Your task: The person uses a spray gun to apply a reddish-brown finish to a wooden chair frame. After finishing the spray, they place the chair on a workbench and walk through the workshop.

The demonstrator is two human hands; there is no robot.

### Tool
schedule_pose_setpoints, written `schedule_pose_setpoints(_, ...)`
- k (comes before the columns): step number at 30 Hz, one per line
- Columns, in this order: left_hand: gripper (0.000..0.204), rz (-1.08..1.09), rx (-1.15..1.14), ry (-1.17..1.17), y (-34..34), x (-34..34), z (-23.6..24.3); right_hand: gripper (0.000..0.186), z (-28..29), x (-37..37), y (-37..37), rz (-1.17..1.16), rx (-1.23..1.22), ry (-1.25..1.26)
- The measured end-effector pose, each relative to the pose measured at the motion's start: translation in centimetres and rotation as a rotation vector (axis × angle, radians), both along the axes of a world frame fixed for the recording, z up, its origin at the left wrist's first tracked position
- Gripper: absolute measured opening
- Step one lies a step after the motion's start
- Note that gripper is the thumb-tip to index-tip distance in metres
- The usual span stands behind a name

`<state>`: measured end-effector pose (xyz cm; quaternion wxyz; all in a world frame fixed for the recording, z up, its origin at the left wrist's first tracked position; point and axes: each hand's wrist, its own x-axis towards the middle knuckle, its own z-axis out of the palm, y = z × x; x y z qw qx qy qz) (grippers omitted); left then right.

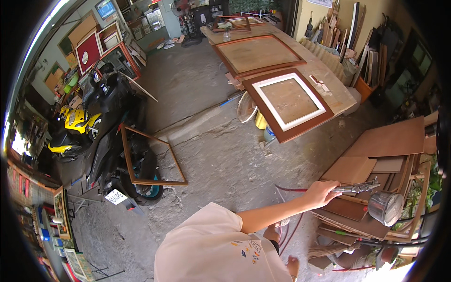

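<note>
With the left hand [322,194] curled tight around the spray gun [356,189] near four o'clock, steady the metal cup [385,208] and trail the red hose [293,190] clear of the feet [284,222]. Cannot tell opening or contents of the right hand [292,265], at five o'clock.
</note>
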<state>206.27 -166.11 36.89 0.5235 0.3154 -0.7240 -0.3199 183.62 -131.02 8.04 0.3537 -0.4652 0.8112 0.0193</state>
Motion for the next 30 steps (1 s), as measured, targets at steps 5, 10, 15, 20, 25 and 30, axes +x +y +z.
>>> schedule_pose_setpoints(5,0.022,0.025,-0.021,-0.053,-5.7,-5.8,-2.5,0.032,-4.2,-2.7,-3.0,-0.375,0.221,-0.26)
schedule_pose_setpoints(10,0.021,-0.089,0.049,-0.052,-11.6,-15.7,-2.1,0.033,-6.1,-8.5,-6.0,-0.842,0.007,-0.483)
schedule_pose_setpoints(15,0.031,-0.063,0.075,-0.17,-17.1,-26.0,-2.5,0.034,-10.7,-13.6,-3.1,-1.359,-0.352,-0.685)
schedule_pose_setpoints(20,0.022,-0.131,0.116,-0.042,-23.1,-33.3,-4.4,0.037,-1.7,-17.7,-9.1,-1.138,-0.44,-0.434)
schedule_pose_setpoints(25,0.022,-0.291,0.102,-0.124,-28.8,-44.4,-7.3,0.034,1.5,-14.0,-10.2,-1.474,-0.477,-0.268)
schedule_pose_setpoints(30,0.023,-0.378,0.0,-0.214,-33.7,-52.9,-9.3,0.035,-0.3,-1.7,-11.5,-1.851,-0.218,-0.316)
